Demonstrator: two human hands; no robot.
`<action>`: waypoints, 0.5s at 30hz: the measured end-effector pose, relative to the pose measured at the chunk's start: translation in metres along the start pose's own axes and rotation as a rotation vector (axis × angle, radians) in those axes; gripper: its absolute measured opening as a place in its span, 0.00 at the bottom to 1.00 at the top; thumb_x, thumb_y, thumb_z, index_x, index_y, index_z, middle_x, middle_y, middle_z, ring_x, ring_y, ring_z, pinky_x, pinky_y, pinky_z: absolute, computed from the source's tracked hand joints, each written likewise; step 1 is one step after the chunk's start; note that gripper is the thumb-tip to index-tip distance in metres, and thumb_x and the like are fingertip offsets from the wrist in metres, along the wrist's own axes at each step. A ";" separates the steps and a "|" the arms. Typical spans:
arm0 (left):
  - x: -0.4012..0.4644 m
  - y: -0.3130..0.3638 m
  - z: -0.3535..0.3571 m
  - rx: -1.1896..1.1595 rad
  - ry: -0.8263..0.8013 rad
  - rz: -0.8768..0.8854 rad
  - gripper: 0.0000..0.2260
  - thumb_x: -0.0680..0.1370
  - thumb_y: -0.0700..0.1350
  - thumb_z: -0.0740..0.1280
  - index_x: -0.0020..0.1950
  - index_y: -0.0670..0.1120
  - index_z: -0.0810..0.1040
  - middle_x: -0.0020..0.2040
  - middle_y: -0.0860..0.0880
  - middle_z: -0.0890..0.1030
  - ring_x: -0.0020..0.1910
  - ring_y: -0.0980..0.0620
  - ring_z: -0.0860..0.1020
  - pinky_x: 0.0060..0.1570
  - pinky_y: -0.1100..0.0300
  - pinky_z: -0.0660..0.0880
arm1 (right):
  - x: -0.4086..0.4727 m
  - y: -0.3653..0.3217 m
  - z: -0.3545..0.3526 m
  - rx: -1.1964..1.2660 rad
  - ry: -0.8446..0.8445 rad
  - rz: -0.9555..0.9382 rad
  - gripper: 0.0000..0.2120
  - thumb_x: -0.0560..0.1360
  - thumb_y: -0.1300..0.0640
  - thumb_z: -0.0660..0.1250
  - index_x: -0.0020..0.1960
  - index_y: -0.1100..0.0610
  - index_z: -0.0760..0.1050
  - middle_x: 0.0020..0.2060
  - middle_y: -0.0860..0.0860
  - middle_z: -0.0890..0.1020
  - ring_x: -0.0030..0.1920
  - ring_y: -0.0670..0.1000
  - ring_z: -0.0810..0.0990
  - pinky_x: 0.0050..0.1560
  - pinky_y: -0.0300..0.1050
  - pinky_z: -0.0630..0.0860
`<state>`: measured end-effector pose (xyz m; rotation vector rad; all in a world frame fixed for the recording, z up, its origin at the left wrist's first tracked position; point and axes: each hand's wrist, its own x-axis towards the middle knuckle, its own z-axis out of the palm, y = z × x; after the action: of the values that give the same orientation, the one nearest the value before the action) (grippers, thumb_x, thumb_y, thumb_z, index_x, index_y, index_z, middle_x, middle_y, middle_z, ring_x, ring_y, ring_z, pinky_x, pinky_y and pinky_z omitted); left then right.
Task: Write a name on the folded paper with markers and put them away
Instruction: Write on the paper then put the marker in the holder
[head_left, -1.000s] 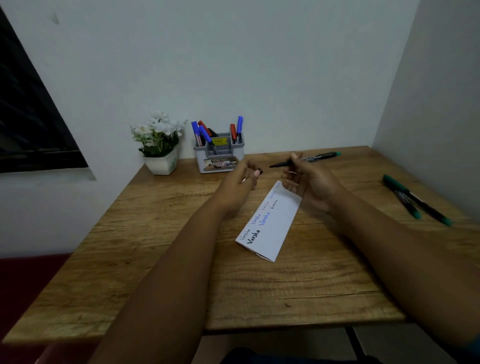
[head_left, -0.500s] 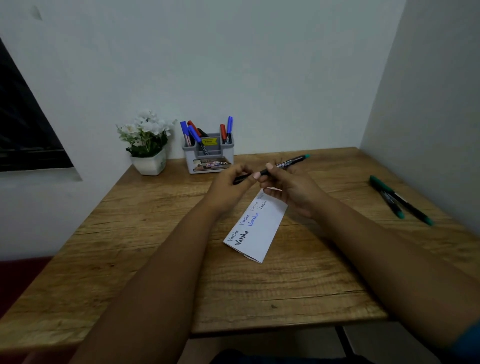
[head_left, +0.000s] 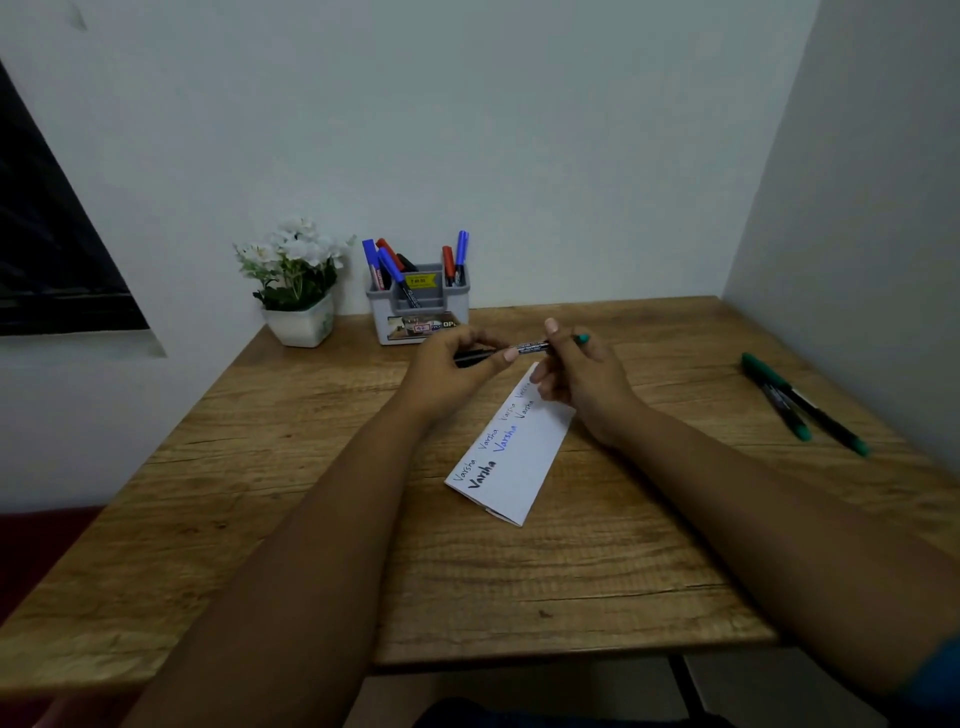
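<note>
Wooden tabletop (head_left: 322, 519) sits in a corner between pale walls, with a dark window at far left. Folded paper (head_left: 514, 457) lies flat near the middle, angled, with the name "Varsha" written on it several times in black and blue. Above its far end both hands hold one green-capped marker (head_left: 535, 345) roughly level. Left hand (head_left: 452, 364): fingers curled round the dark end of the marker. Right hand (head_left: 576, 374): fingers pinch the barrel nearer the green tip, forefinger raised. Whether the cap is seated or off, I cannot tell.

Grey pen holder (head_left: 418, 306) stands against the back wall, carrying blue, red and black markers upright. White flower pot (head_left: 301, 322) stands just left of it. Two green markers (head_left: 800, 402) lie on the tabletop at right, well apart from the paper.
</note>
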<state>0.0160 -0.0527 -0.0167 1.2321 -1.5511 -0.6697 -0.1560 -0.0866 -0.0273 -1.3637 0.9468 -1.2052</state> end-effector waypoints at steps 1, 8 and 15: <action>0.000 0.000 -0.001 -0.011 0.021 0.002 0.06 0.72 0.45 0.74 0.49 0.48 0.82 0.45 0.55 0.84 0.44 0.64 0.81 0.43 0.73 0.75 | -0.001 0.000 0.001 -0.056 0.003 -0.020 0.15 0.80 0.44 0.61 0.47 0.56 0.73 0.33 0.57 0.81 0.28 0.48 0.78 0.32 0.40 0.76; 0.002 0.000 -0.001 0.015 0.044 0.042 0.04 0.73 0.45 0.74 0.44 0.48 0.80 0.39 0.54 0.81 0.37 0.65 0.78 0.38 0.71 0.72 | 0.003 -0.001 -0.009 -0.347 0.002 -0.036 0.24 0.78 0.36 0.59 0.46 0.57 0.76 0.33 0.54 0.83 0.29 0.46 0.80 0.37 0.40 0.76; 0.005 -0.004 -0.010 0.098 0.007 0.033 0.05 0.74 0.47 0.73 0.41 0.50 0.78 0.37 0.56 0.79 0.36 0.63 0.76 0.40 0.66 0.71 | 0.008 0.006 -0.011 -0.600 -0.006 -0.123 0.22 0.77 0.35 0.58 0.53 0.52 0.75 0.43 0.50 0.84 0.40 0.48 0.82 0.43 0.43 0.76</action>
<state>0.0271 -0.0568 -0.0149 1.2775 -1.6108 -0.5730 -0.1650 -0.0975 -0.0323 -1.9150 1.2999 -1.0423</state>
